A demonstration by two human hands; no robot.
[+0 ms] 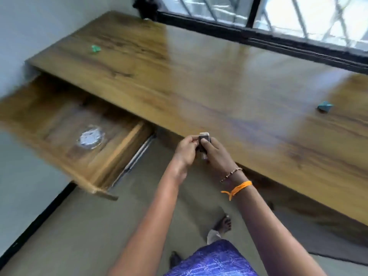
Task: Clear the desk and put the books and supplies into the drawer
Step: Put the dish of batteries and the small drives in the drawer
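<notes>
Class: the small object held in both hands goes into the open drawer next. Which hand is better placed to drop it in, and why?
Probably the left hand: it pinches the small object and is nearer the open drawer, on the person's left. The right hand would cross over.

- both forearms reach forward from the bottom of the view and converge, bare to the wrist.
- left hand (186, 151) is turned palm inward, fingers curled, thumb and fingertips pinching one side of a small dark object (203, 145).
- right hand (217, 156) faces it, its grip closed on the other side of the same object, back of the hand toward the camera.
- the two hands touch around the object, just in front of the surface edge.
- right wrist wears a beaded bracelet (231, 174) and an orange band (238, 189).
</notes>
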